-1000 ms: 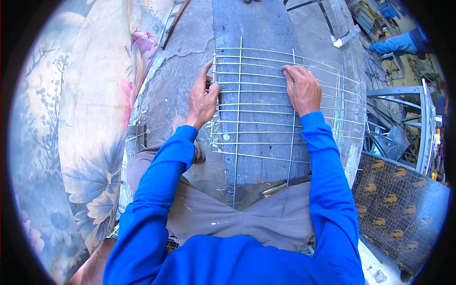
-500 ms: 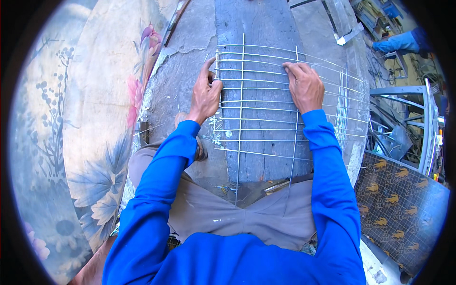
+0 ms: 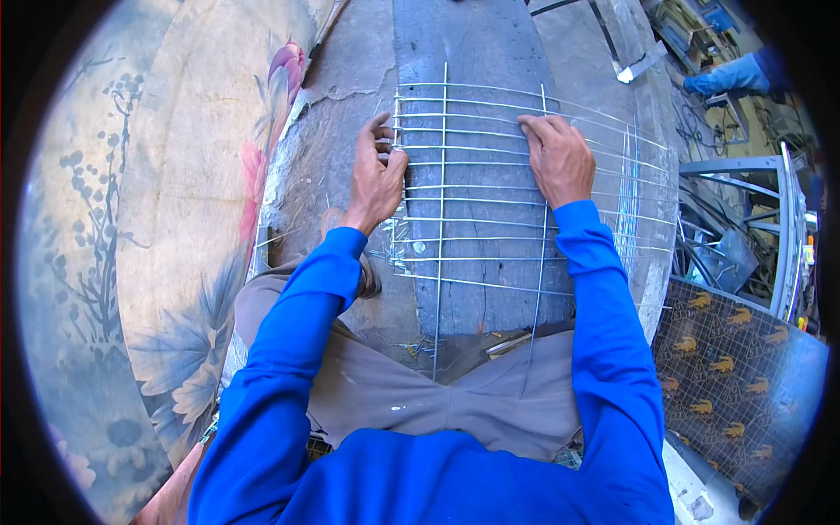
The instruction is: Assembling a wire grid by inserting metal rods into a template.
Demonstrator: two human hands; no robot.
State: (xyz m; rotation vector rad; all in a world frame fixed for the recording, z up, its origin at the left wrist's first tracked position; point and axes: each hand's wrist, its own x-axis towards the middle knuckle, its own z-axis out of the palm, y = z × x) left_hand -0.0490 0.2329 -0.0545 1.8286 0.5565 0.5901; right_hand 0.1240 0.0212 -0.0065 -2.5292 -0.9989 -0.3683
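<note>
A grid of thin metal rods (image 3: 444, 210) lies across a dark wooden board in front of me. Several long rods cross two thinner upright ones, and the lower ends reach over my lap. At the grid's left edge is my left hand (image 3: 376, 185), its fingers loosely bent and apart, the thumb by the rod ends. My right hand (image 3: 563, 164) is at the upper right crossing, fingertips and thumb pinched down on a rod; the exact contact is hidden beneath the fingers.
Loose thin rods (image 3: 627, 184) lie right of the grid. A flower-painted panel (image 3: 175, 219) stands at my left. On the right are a metal frame (image 3: 781, 227), a dark patterned sheet (image 3: 735, 376) and another person's blue sleeve (image 3: 731, 77).
The fingers of my left hand have loosened and spread away from the grid's edge. My right hand stays in nearly the same place on the grid. The view has shifted slightly.
</note>
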